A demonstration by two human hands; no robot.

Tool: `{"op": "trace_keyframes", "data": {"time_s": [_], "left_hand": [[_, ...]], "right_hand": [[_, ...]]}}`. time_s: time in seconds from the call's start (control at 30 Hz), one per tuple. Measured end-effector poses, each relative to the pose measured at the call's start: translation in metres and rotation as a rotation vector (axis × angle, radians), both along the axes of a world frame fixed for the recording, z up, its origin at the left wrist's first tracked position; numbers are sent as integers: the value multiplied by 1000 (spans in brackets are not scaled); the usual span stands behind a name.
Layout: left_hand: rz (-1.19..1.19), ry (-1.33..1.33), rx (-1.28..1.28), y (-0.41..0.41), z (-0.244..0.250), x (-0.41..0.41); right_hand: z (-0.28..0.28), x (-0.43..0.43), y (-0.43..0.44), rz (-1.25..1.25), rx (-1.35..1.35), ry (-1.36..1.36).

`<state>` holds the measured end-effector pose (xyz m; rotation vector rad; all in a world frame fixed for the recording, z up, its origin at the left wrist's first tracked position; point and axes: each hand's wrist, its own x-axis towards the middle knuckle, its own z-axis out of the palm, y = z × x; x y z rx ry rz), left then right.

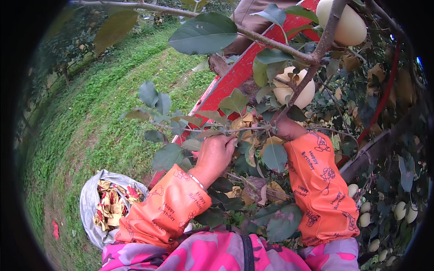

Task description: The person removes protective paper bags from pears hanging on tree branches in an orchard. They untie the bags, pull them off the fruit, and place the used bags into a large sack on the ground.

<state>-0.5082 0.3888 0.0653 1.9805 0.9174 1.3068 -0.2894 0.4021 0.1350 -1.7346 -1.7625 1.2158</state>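
Observation:
Both forearms, in orange printed sleeve covers, reach into the branches of a fruit tree. My left hand (216, 155) has its fingers curled among leaves, beside a tan paper bag (249, 130) on the branch; whether it grips a leaf, twig or the bag's edge is not clear. My right hand (288, 128) is on the other side of that bag, its fingers largely hidden by leaves and a branch. Just above it hangs a pale apple (294, 87), and a larger pale apple (342, 23) hangs at the upper right.
A red metal ladder or frame (234, 76) slants behind the branches, with another person's trousered leg (252, 20) at its top. At lower left, a grey sack (89, 216) holds crumpled tan and red paper bags (112, 206). More pale apples (400, 210) hang at lower right. Thick branches (325, 37) cross above my hands.

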Motion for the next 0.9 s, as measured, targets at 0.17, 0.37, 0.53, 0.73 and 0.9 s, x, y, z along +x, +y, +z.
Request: {"op": "trace_keyframes", "data": {"time_s": [0.17,0.37,0.53,0.73,0.9], "left_hand": [[57,-139,102,5,-25,22],[-210,-563,-335,19,-43,31],[-233,-236,-89,24,-12,22],[-124,-137,160,27,-20,38],[-92,-297,-11,27,-23,44]], "right_hand": [[-4,2,1,17,85,-65],[13,-16,-7,-19,-41,-70],[-1,-1,5,183,270,-293],[-11,6,6,155,313,-336],[-28,22,10,181,395,-98]]}}
